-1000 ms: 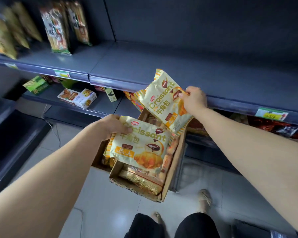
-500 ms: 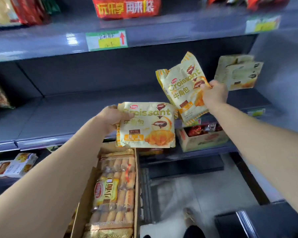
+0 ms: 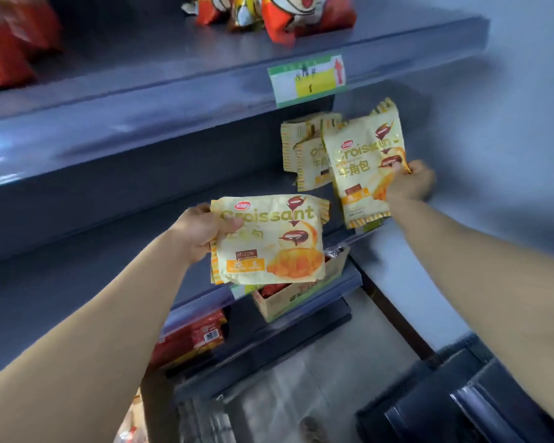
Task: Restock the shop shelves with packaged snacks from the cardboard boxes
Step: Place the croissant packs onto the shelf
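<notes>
My left hand (image 3: 202, 233) grips a yellow croissant packet (image 3: 269, 241) by its left edge, held flat in front of the middle grey shelf (image 3: 77, 276). My right hand (image 3: 411, 183) pinches a second croissant packet (image 3: 363, 167) by its right edge, upright and tilted, at the shelf's right end. Just behind it stand more croissant packets (image 3: 304, 155) on that shelf, against the back. A corner of the cardboard box (image 3: 131, 423) shows at the bottom edge under my left arm.
The upper shelf (image 3: 173, 91) carries red and orange snack bags (image 3: 288, 14) and a green price tag (image 3: 306, 79). Below are an open carton of red packets (image 3: 296, 295) and red packs (image 3: 192, 340). A light wall (image 3: 509, 139) closes the right side; a dark bin (image 3: 461, 407) stands on the floor.
Both hands have lifted the croissant packets out of the box and up. The right one has moved right to the packets standing on the middle shelf; the view has swung up and right.
</notes>
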A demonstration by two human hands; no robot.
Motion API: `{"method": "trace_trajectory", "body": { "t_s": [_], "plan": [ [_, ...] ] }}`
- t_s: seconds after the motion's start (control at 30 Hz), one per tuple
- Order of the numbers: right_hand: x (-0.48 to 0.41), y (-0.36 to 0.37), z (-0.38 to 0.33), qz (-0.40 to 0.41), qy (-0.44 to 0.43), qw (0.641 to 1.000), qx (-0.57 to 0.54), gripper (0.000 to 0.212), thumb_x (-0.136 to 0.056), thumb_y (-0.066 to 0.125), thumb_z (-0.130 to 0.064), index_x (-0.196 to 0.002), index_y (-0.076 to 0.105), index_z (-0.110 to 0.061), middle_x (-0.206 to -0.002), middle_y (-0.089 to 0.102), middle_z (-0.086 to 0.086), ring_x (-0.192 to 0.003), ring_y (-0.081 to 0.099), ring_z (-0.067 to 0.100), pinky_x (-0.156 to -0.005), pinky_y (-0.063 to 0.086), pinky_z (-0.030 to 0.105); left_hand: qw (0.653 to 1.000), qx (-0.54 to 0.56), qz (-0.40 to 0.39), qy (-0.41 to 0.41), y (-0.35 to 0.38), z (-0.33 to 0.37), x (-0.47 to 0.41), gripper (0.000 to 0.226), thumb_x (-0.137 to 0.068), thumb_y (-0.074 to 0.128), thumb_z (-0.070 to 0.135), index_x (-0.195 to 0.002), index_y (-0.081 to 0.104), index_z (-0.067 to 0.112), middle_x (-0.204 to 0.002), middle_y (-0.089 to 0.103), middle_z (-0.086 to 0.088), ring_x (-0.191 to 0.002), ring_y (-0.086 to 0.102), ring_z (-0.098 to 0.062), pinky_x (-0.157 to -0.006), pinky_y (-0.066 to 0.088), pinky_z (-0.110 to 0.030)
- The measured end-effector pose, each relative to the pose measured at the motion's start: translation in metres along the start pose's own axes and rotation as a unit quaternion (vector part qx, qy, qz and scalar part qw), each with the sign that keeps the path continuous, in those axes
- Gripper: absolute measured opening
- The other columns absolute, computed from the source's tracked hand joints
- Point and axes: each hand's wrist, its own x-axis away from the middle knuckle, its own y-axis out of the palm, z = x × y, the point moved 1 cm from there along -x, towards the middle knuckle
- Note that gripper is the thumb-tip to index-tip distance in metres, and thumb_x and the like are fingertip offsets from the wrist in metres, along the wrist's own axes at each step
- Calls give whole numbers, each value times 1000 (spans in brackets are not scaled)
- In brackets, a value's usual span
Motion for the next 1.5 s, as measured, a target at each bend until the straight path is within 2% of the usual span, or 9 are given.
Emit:
{"method": "trace_trajectory", "body": {
  "t_s": [0.1,0.33,0.43,0.57,0.67,1.07,1.17,1.3,1.5],
  "plan": [
    [-36,2,9,40,56,996,-51,25,-94,55,-20,-70,47,-18,-89,55,3,-78,49,17,-63,39,26,1000,-5,-1,6,24,12,-31,47,-80,68,-2,-124,52,2,-99,69,-8,-82,68,-19,-61,59,-33],
    [-90,17,21,68,106,986,-114,6,-94,55,-18,-91,55,-13,-90,55,1,-79,50,14,-63,39,23,1000,-9,4,5,74,31,-92,44,-80,68,-2,-121,55,2,-108,69,-12,-89,68,-23,-71,55,-38],
    [-101,29,29,60,141,978,-143,9,-94,55,-17,-87,55,-12,-87,56,3,-77,50,17,-64,40,24,1000,-19,-17,1,86,35,-109,40,-82,66,-1,-120,56,4,-109,69,-12,-91,68,-22,-70,55,-38],
    [-95,50,41,7,206,966,-155,20,-95,55,-20,-107,62,-7,-94,57,4,-79,51,19,-59,41,24,999,-31,-11,-1,92,42,-123,37,-83,65,0,-119,58,6,-105,70,-9,-86,68,-19,-66,55,-35],
    [-89,64,44,-29,241,957,-161,16,-95,55,-23,-105,62,-12,-97,59,3,-83,53,20,-69,43,26,1000,-31,-5,-4,91,47,-129,41,-83,65,0,-122,57,6,-111,69,-10,-92,68,-21,-68,54,-36],
    [-80,79,45,-50,247,945,-208,26,-94,57,-21,-69,50,-16,-71,54,-5,-71,52,16,-67,42,26,1000,-18,16,18,72,48,-126,11,-87,61,4,-90,65,14,-96,71,-4,-83,69,-16,-62,56,-32],
    [-82,75,45,-36,246,945,-214,20,-94,56,-22,-76,52,-13,-76,58,-1,-75,55,20,-69,46,29,999,-7,25,20,83,49,-124,14,-85,65,4,-97,66,10,-97,71,-6,-79,71,-16,-60,58,-32],
    [-95,62,46,-1,245,944,-219,14,-94,56,-23,-84,57,-13,-88,63,5,-81,60,23,-78,54,35,999,21,24,24,104,50,-125,34,-83,66,0,-116,61,6,-106,70,-10,-90,69,-23,-75,57,-41],
    [-109,50,55,52,243,941,-230,12,-94,55,-21,-87,60,-13,-84,61,1,-76,57,18,-67,48,26,998,41,20,36,127,52,-134,36,-84,65,-2,-118,57,7,-102,70,-8,-89,69,-22,-76,57,-41]
  ]
}}
